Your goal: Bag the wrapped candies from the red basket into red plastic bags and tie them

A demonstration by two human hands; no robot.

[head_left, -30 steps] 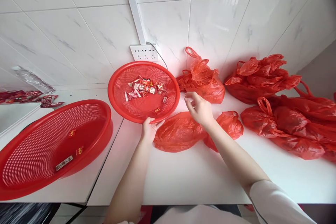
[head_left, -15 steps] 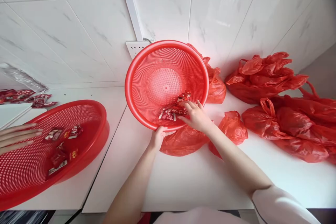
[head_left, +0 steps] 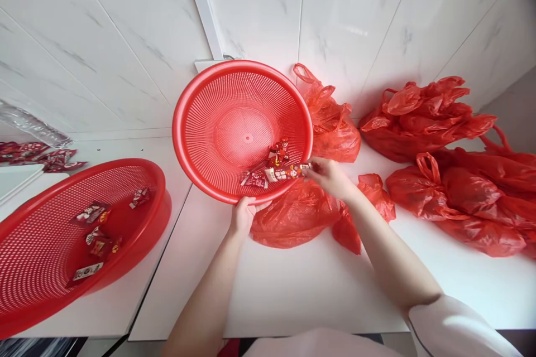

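Observation:
My left hand (head_left: pixel 243 216) grips the near rim of a round red plastic colander basket (head_left: pixel 247 100), which is tilted so its inside faces me. Between the fingers of my right hand (head_left: pixel 329 175) is one end of a long red snack packet (head_left: pixel 287 172), held at the basket's lower right rim. Several more small red wrapped packets (head_left: pixel 280 150) lie at the bottom right inside the basket. Just below the basket, a red plastic bag (head_left: pixel 293 217) spreads on the white table; its opening is partly hidden.
A second red basket (head_left: pixel 157 217) with several red packets stands on the left. Filled red bags (head_left: pixel 473 189) crowd the right side, and another bag (head_left: pixel 335 128) rests against the tiled wall. Loose packets and a clear plastic wrapper (head_left: pixel 33 125) lie far left.
The basket has shifted left. My right hand has drawn back to its rim with a packet in its fingers. Another person's hand at the left basket has gone from view.

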